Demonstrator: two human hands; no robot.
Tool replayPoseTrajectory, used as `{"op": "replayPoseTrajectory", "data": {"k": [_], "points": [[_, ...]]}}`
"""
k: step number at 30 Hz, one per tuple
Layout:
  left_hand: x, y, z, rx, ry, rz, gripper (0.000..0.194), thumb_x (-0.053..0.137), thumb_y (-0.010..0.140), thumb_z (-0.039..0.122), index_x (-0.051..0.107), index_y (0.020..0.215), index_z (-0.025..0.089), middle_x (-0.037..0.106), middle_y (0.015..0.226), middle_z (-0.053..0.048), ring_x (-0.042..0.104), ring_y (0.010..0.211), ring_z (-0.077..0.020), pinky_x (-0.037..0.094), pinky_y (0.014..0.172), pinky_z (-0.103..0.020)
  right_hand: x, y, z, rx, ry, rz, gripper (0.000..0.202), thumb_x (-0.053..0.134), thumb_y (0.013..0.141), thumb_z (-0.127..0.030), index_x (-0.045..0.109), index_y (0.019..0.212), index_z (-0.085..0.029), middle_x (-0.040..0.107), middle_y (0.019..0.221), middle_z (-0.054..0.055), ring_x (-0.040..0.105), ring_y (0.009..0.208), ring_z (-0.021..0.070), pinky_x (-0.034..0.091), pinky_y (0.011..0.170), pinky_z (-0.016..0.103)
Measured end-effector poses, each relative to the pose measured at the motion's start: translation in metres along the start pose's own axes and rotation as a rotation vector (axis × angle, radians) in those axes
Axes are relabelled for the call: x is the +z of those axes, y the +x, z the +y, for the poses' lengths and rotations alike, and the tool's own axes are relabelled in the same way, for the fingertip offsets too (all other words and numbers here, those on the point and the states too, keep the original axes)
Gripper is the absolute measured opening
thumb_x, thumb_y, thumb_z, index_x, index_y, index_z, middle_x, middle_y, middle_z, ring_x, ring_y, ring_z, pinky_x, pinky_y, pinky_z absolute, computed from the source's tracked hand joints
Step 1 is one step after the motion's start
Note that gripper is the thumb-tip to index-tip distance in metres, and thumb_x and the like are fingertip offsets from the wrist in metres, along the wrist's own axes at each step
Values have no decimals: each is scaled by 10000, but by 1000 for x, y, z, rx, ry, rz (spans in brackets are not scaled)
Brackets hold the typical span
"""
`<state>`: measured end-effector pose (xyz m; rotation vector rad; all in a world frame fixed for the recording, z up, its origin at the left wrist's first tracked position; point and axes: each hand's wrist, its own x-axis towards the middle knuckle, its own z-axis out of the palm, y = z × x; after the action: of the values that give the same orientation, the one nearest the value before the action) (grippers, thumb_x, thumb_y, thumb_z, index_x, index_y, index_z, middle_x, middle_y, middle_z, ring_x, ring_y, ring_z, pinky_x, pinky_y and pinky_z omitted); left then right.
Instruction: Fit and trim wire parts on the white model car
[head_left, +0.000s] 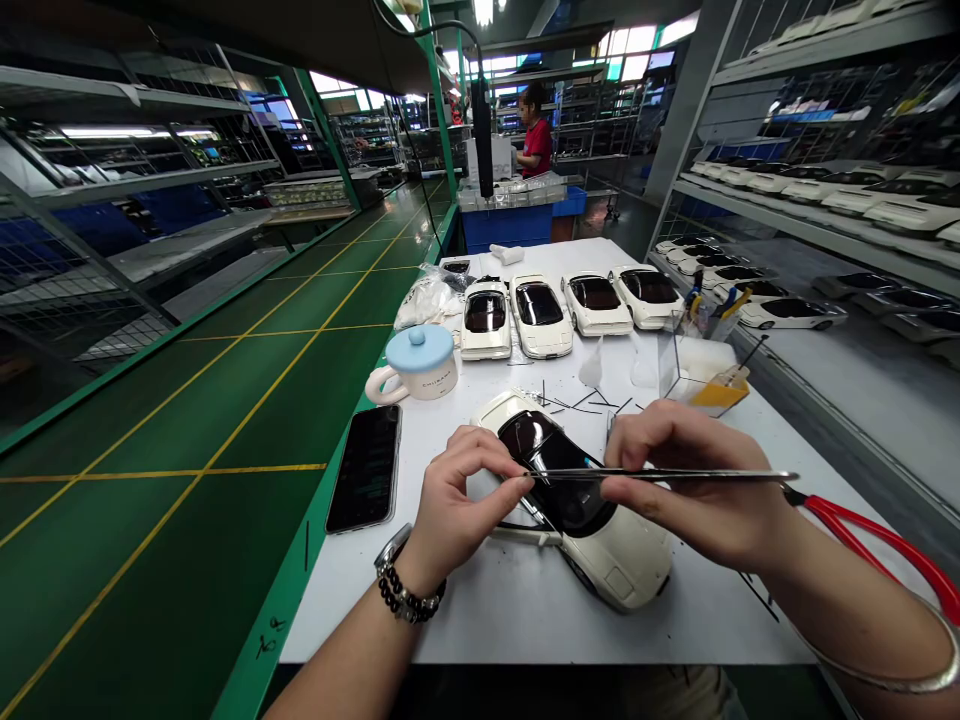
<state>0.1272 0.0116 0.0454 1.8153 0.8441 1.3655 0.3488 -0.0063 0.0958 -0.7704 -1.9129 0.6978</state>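
My right hand (720, 515) holds metal tweezers (675, 475) level between thumb and fingers, the tips pointing left. At those tips, the thumb and forefinger of my left hand (461, 500) are pinched together; any small piece between them is too hidden to make out. Beneath both hands a cream-white model car (626, 565) with dark windows and roof sits at an angle on the white worktop (480, 625). Thin black strips (592, 400) lie scattered just behind this car. A tool with red handles (862, 535) rests beside my right forearm, partly covered by it.
Several white model cars (541, 318) stand in a row behind. To the left are a phone (365, 468) and a blue-lidded mug (420, 365). A clear box (705, 385) with tools is at right. Shelves (817, 180) hold more cars. A person in red (537, 145) stands farther back.
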Motion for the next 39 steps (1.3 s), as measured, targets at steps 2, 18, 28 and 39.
{"op": "replayPoseTrajectory", "data": {"k": [2, 18, 28, 39], "points": [[0, 0, -1, 1, 3, -3, 64, 703, 752, 147, 682, 724, 201, 621, 701, -28, 543, 767, -179, 419, 773, -366, 0, -1, 0, 2, 16, -8, 187, 649, 803, -123, 491, 799, -223, 525, 722, -32, 522, 624, 98, 427, 540, 240], [0, -2, -7, 78, 2, -10, 294, 687, 762, 154, 601, 1032, 231, 527, 961, -47, 522, 928, -186, 434, 856, -362, 5, -3, 5, 13, 149, 71, 217, 627, 801, -74, 471, 769, -220, 511, 693, -36, 523, 614, 100, 427, 546, 250], [-2, 4, -2, 31, 275, -105, 79, 647, 796, 165, 696, 843, 206, 619, 834, -48, 589, 817, -179, 482, 756, -338, 5, -1, 5, -1, 122, 107, 211, 638, 793, -91, 470, 753, -214, 515, 686, -27, 533, 607, 114, 440, 539, 267], [-10, 8, -7, -157, 227, -194, 85, 623, 823, 225, 685, 778, 189, 640, 850, -59, 612, 824, -174, 501, 764, -310, -19, -16, 7, 17, -60, 331, 190, 654, 792, -152, 486, 807, -239, 505, 707, -14, 499, 593, 138, 393, 541, 298]]}}
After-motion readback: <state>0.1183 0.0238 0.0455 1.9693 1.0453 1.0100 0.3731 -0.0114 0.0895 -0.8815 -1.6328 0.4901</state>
